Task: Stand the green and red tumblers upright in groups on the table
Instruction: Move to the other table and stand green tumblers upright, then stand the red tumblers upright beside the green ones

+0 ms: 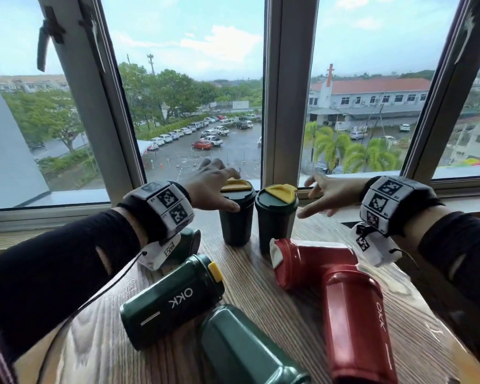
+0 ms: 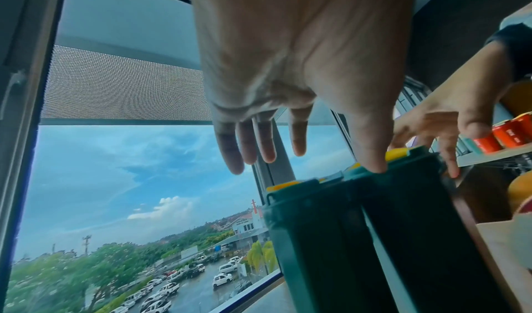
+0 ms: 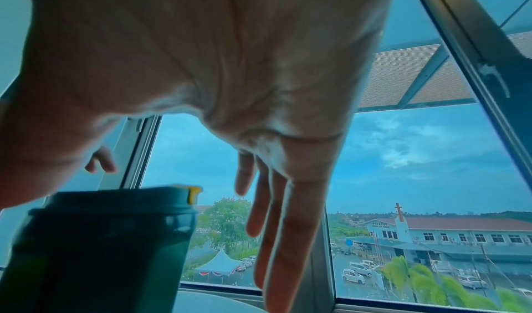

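Two green tumblers stand upright side by side on the desk (image 1: pixel 302 322) by the window. The left hand (image 1: pixel 209 187) hovers with fingers spread over the left upright tumbler (image 1: pixel 236 217), its thumb touching that tumbler's lid rim. The right hand (image 1: pixel 330 194), fingers also spread and holding nothing, is just right of the right upright tumbler (image 1: pixel 275 217). Nearer the person than both hands, three green tumblers and two red tumblers (image 1: pixel 352 309) lie on their sides.
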